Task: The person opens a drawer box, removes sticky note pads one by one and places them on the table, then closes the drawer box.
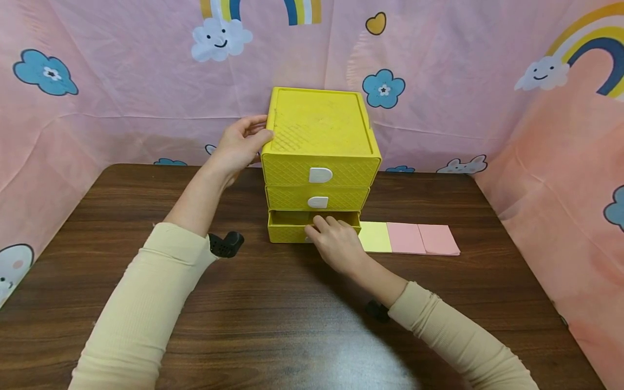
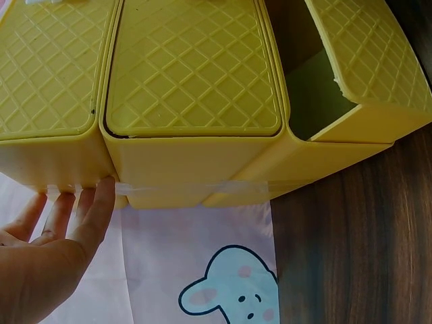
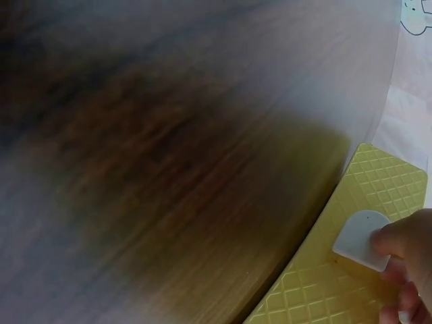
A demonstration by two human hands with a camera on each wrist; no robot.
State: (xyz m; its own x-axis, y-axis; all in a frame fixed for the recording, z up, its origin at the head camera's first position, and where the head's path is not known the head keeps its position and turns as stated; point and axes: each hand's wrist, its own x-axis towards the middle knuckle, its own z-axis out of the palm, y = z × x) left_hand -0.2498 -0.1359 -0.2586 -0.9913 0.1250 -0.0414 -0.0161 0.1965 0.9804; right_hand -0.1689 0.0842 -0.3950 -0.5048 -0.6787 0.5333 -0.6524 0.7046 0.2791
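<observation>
A yellow three-drawer cabinet (image 1: pixel 322 124) stands on the table, its bottom drawer (image 1: pixel 287 234) pulled partly out and its upper two closed. My left hand (image 1: pixel 239 146) rests on the cabinet's upper left side; in the left wrist view the fingertips of that hand (image 2: pixel 61 250) touch the side wall. At the bottom drawer's front, my right hand (image 1: pixel 338 244) has its thumb on the white handle (image 3: pixel 363 240), and its other fingers curl at the drawer's edge, as the right wrist view shows the hand (image 3: pixel 412 263) pinching there. The part of the drawer seen inside shows no object.
Right of the cabinet, a yellow-green paper square (image 1: pixel 375 237) and pink paper squares (image 1: pixel 407 238) lie in a row on the brown wooden table (image 1: pixel 273 336). Behind hangs a pink patterned cloth (image 1: pixel 439 124). Clear tape (image 2: pixel 223 187) runs along the cabinet's side.
</observation>
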